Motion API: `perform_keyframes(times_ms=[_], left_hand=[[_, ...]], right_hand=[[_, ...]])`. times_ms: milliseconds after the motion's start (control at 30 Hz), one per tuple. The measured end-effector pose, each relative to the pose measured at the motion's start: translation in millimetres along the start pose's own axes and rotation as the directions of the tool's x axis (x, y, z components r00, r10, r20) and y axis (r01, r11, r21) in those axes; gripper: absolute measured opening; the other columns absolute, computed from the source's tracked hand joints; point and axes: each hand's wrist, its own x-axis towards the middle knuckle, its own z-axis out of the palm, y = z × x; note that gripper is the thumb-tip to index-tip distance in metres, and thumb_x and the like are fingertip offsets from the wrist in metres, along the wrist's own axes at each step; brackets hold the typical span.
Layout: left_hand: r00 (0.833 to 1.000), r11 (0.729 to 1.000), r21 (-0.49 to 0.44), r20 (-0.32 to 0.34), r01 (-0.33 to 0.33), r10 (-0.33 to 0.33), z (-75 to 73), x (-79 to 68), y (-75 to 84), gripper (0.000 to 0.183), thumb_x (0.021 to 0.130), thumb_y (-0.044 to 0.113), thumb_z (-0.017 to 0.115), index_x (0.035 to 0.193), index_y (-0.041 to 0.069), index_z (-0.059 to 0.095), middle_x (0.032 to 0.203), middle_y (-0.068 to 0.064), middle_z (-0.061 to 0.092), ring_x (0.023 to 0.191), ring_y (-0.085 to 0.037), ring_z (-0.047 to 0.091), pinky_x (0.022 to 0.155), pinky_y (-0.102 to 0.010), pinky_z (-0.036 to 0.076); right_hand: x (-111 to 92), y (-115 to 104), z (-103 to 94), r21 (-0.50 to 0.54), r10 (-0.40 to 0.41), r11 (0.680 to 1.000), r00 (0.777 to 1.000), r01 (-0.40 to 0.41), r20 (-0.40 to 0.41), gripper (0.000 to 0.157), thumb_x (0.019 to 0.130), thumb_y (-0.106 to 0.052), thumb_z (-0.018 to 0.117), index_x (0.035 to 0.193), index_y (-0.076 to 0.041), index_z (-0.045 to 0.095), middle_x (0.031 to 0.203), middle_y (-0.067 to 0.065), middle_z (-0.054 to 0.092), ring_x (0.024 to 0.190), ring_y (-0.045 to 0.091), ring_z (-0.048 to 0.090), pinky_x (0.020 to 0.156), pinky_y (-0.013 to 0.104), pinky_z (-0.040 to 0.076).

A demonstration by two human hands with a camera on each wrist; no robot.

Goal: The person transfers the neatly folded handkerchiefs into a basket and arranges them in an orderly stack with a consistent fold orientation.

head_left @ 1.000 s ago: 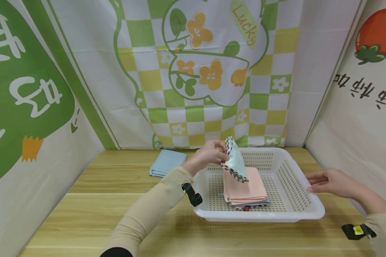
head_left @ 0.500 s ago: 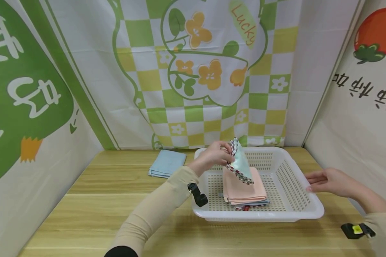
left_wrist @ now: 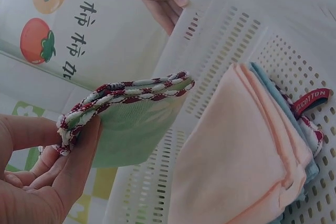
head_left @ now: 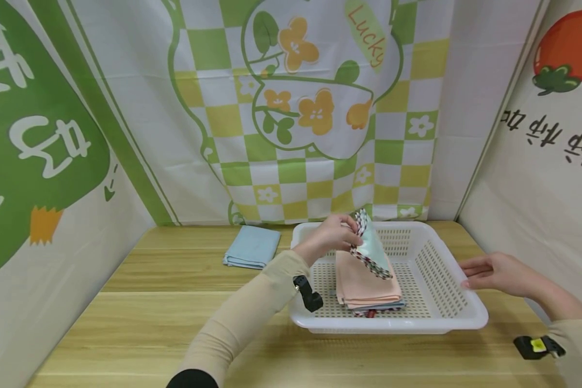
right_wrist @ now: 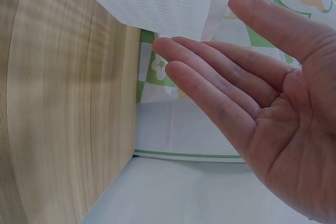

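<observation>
My left hand (head_left: pixel 331 236) pinches a folded mint-green cloth (head_left: pixel 372 249) by its braided red-and-white edge. In the left wrist view the cloth hangs from thumb and fingers, above a white plastic basket (head_left: pixel 388 325). Inside the basket lies a folded peach cloth (left_wrist: pixel 236 150), stacked on a blue cloth (left_wrist: pixel 313 171) and a patterned-edge cloth with a red tag (left_wrist: pixel 313 101). My right hand (head_left: pixel 506 274) is at the basket's right rim. The right wrist view shows its fingers fairly straight beneath the rim and the thumb by the rim's edge.
A folded light-blue cloth (head_left: pixel 253 246) lies on the wooden table (head_left: pixel 174 312), left of the basket. A printed checkered curtain (head_left: pixel 315 178) closes off the back, with printed side walls left and right.
My left hand has moved rightward with the mint-green cloth, further over the peach cloth in the basket. The right hand stays at the rim.
</observation>
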Motion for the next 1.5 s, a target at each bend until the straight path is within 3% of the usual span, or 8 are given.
perform_keyframes(times_ms=[333, 700, 900, 1167, 1333, 1500], left_hand=[[1.0, 0.999, -0.033, -0.023, 0.007, -0.008, 12.2, 6.6, -1.4, 0.025, 0.075, -0.013, 0.068, 0.079, 0.004, 0.051, 0.08, -0.005, 0.05, 0.065, -0.014, 0.054, 0.056, -0.025, 0.051], [1.0, 0.999, -0.033, -0.002, 0.013, -0.013, 22.0, 13.0, -8.5, 0.025, 0.075, -0.012, 0.069, 0.077, 0.006, 0.051, 0.08, -0.003, 0.051, 0.064, -0.014, 0.056, 0.06, -0.027, 0.055], [1.0, 1.0, -0.02, 0.019, 0.023, -0.022, 26.3, 12.6, -9.2, 0.026, 0.075, -0.012, 0.068, 0.076, 0.006, 0.05, 0.076, -0.003, 0.051, 0.062, -0.013, 0.055, 0.055, -0.024, 0.052], [0.991, 0.997, 0.046, 0.115, 0.068, -0.073, 24.0, 7.4, -9.6, 0.024, 0.078, -0.013, 0.066, 0.076, 0.003, 0.049, 0.07, -0.005, 0.051, 0.058, -0.015, 0.056, 0.053, -0.024, 0.051], [0.99, 0.992, 0.101, 0.111, 0.078, -0.089, 20.6, 4.6, -9.1, 0.023, 0.078, -0.011, 0.067, 0.079, 0.002, 0.049, 0.072, -0.006, 0.053, 0.055, -0.016, 0.056, 0.054, -0.026, 0.053], [0.989, 0.977, 0.191, 0.092, 0.099, -0.118, 18.4, 3.6, -8.3, 0.024, 0.078, -0.01, 0.069, 0.077, 0.003, 0.049, 0.068, -0.008, 0.055, 0.052, -0.017, 0.058, 0.061, -0.035, 0.058]], right_hand=[[0.8, 2.6, -1.5, 0.032, -0.015, 0.999, 1.0, 0.015, 0.01, 0.058, 0.087, -0.028, 0.069, 0.124, 0.014, 0.054, 0.111, 0.022, 0.067, 0.087, 0.003, 0.066, 0.071, 0.021, 0.054], [1.1, 3.9, 0.2, 0.045, -0.012, 0.999, 1.0, 0.012, 0.011, 0.059, 0.086, -0.029, 0.07, 0.123, 0.013, 0.054, 0.111, 0.022, 0.067, 0.087, 0.003, 0.067, 0.071, 0.021, 0.054], [1.4, 3.7, -0.6, 0.042, -0.02, 0.999, 1.0, 0.019, 0.012, 0.059, 0.086, -0.028, 0.069, 0.124, 0.014, 0.053, 0.111, 0.022, 0.067, 0.087, 0.001, 0.067, 0.071, 0.021, 0.054], [1.6, 4.0, 0.6, 0.019, -0.033, 0.999, 0.999, 0.033, 0.007, 0.056, 0.087, -0.025, 0.069, 0.123, 0.015, 0.054, 0.11, 0.022, 0.067, 0.086, 0.002, 0.067, 0.071, 0.02, 0.054], [1.5, 4.5, 0.7, 0.019, -0.028, 0.999, 1.0, 0.027, 0.007, 0.056, 0.087, -0.025, 0.069, 0.123, 0.015, 0.053, 0.111, 0.023, 0.067, 0.085, 0.0, 0.067, 0.071, 0.02, 0.054], [0.8, 3.2, 0.1, 0.019, -0.021, 1.0, 1.0, 0.02, 0.007, 0.057, 0.087, -0.027, 0.069, 0.123, 0.014, 0.054, 0.111, 0.023, 0.067, 0.086, 0.001, 0.067, 0.071, 0.021, 0.054]])
